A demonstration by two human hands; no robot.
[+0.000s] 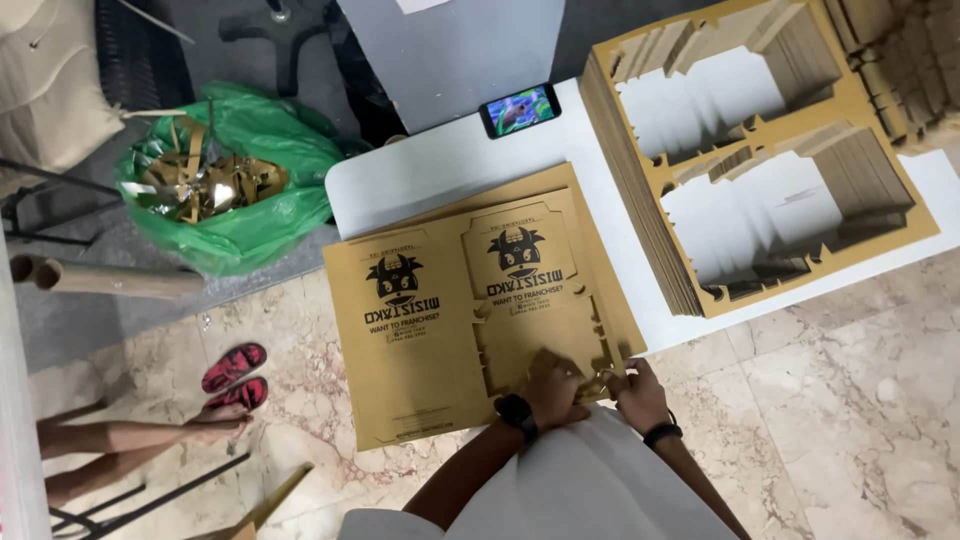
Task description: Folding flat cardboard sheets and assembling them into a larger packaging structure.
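Clad in a loose white shirt, arms bare; black wristwatch on the left wrist, thin black band round the right wrist.

Matt brown cardboard sheet, glossy green plastic bag, polished marble floor

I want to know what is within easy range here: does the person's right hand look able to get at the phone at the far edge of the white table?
Probably yes, with a stretch. The right hand is at the near edge of the printed cardboard sheets; the phone lies beyond them, with only flat sheets between.
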